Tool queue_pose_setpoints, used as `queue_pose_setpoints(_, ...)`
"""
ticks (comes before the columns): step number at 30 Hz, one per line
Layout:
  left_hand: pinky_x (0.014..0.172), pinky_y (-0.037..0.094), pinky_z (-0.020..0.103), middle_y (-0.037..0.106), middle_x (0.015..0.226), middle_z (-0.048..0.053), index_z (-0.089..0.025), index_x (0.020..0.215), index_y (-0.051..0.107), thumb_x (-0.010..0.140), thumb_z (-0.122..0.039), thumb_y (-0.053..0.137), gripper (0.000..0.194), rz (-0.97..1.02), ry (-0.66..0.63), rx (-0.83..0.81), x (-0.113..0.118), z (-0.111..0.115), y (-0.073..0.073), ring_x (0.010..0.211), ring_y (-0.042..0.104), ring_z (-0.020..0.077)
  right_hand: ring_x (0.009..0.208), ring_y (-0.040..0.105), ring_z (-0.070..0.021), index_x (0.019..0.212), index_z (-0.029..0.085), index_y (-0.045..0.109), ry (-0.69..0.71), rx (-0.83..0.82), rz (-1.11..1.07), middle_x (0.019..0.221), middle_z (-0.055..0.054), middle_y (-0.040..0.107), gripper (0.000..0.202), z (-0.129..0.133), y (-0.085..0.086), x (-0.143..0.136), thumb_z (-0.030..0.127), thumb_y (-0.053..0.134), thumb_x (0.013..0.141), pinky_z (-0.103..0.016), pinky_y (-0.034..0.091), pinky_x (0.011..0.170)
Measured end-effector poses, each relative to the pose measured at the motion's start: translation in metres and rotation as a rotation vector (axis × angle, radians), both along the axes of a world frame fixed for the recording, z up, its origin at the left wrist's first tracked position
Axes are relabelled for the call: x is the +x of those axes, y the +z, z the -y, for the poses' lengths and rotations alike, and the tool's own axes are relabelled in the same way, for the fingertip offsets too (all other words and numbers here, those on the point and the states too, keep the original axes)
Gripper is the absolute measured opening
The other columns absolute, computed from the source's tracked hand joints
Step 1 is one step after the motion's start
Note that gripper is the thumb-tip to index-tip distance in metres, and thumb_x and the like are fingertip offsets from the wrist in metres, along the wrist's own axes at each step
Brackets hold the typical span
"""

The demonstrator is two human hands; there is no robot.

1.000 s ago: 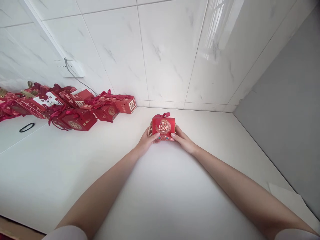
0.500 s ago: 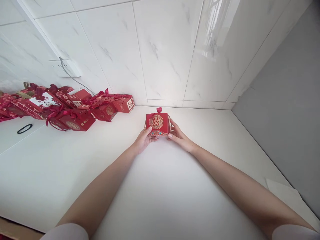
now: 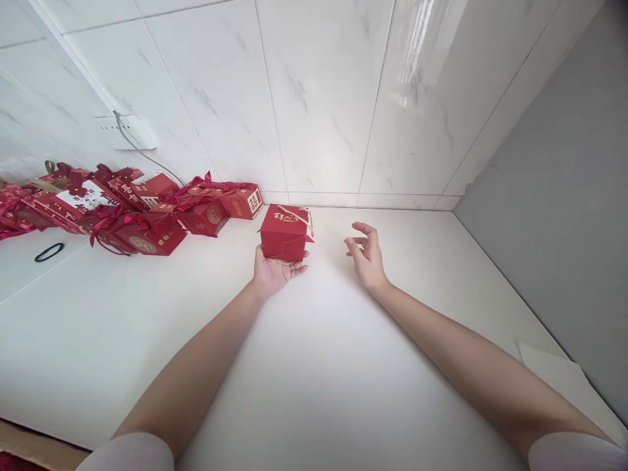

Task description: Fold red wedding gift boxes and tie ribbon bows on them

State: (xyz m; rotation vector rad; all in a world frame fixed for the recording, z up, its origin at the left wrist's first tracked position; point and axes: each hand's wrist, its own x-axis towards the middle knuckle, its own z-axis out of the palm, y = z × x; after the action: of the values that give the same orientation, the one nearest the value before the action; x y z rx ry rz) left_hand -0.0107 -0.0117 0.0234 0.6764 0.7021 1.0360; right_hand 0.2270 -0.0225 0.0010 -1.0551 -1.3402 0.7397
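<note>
Step in hand, my read: turning and checking one red cube-shaped cardboard box (image 3: 284, 237), now on a one-hand hold. Left hand (image 3: 269, 273) is palm up beneath it, fingers showing under the lower edge: grip supporting, not clamping. Box sits near the middle of the back edge of the smooth white counter (image 3: 333, 366), just right of the pile of red printed boxes with ribbons (image 3: 152, 229) along that edge's left part; can't tell if it touches the counter. Right hand (image 3: 367, 261) is off the box, fingers half curled, grip wide and holding nothing. Next move, I'd say, calls for steadying the free right side, clear of the twisted gold-and-white cord (image 3: 299, 218).
</note>
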Motion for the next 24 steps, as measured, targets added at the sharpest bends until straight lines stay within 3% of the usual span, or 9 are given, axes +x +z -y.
queue_pose_setpoints(7, 0.086, 0.053, 0.043, 0.07, 0.105, 0.02, -0.01, 0.115, 0.066, 0.083, -0.066, 0.035, 0.071, 0.035, -0.017, -0.019, -0.0017, -0.0012, -0.0028, 0.067, 0.06, 0.019, 0.086, 0.064, -0.0177, 0.129, 0.032, 0.038, 0.049, -0.085, -0.082, 0.135, -0.008, 0.047, 0.041, -0.0087, -0.0082, 0.0038, 0.054, 0.042, 0.094, -0.034, 0.053, 0.073)
queue_pose_setpoints(12, 0.094, 0.051, 0.041, 0.07, 0.107, 0.015, -0.013, 0.111, 0.066, 0.083, -0.063, 0.051, 0.059, 0.03, -0.002, -0.058, 0.002, 0.0027, -0.0018, 0.099, 0.066, 0.0259, 0.081, 0.064, -0.0164, 0.128, 0.031, 0.039, 0.072, -0.095, -0.087, 0.128, -0.007, 0.051, 0.04, -0.0079, -0.0079, 0.0022, 0.054, 0.043, 0.095, -0.033, 0.052, 0.072)
queue_pose_setpoints(15, 0.097, 0.05, 0.04, 0.069, 0.107, 0.014, -0.013, 0.108, 0.066, 0.084, -0.061, 0.056, 0.054, 0.009, 0.008, -0.055, 0.0045, 0.0042, -0.0015, 0.108, 0.065, 0.0267, 0.08, 0.064, -0.0157, 0.126, 0.03, 0.04, 0.087, -0.101, -0.099, 0.125, -0.006, 0.052, 0.039, -0.007, -0.0074, 0.0015, 0.054, 0.044, 0.095, -0.032, 0.051, 0.07)
queue_pose_setpoints(21, 0.093, 0.053, 0.04, 0.069, 0.103, 0.017, -0.009, 0.106, 0.067, 0.077, -0.077, 0.051, 0.075, 0.053, 0.026, -0.147, 0.0023, 0.002, 0.0014, 0.095, 0.066, 0.0252, 0.079, 0.064, -0.0152, 0.125, 0.029, 0.042, 0.102, -0.134, -0.098, 0.12, -0.005, 0.055, 0.04, -0.0069, -0.0066, 0.0014, 0.055, 0.045, 0.095, -0.032, 0.051, 0.07)
queue_pose_setpoints(24, 0.091, 0.054, 0.041, 0.069, 0.099, 0.017, -0.007, 0.11, 0.066, 0.078, -0.077, 0.046, 0.079, 0.094, -0.001, -0.152, -0.001, 0.001, 0.0036, 0.084, 0.065, 0.023, 0.077, 0.064, -0.0153, 0.124, 0.028, 0.043, 0.103, -0.143, -0.092, 0.117, -0.005, 0.057, 0.041, -0.0078, -0.0073, 0.0013, 0.056, 0.046, 0.094, -0.033, 0.051, 0.07)
